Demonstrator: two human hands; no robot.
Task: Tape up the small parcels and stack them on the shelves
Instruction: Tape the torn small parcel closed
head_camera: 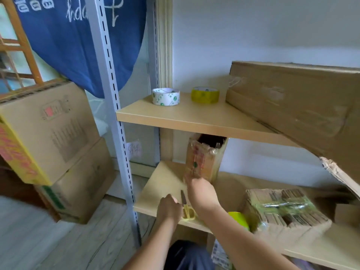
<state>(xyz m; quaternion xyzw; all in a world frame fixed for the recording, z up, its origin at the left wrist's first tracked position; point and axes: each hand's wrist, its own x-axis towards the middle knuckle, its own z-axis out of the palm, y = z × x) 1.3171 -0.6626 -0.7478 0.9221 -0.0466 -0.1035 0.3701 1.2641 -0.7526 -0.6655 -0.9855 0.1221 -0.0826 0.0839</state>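
Head view: parcel set upright on the lower shelf

Just below frame centre, the right hand (201, 189) touches the base of the small parcel (204, 158); blur hides its finger state. The left hand (169, 208), fingers curled, rests at the yellow scissors (187, 208); a grip cannot be confirmed. White tape (166, 96) and yellow tape (205, 94) sit above; a cardboard bundle (282, 209) crowds the right
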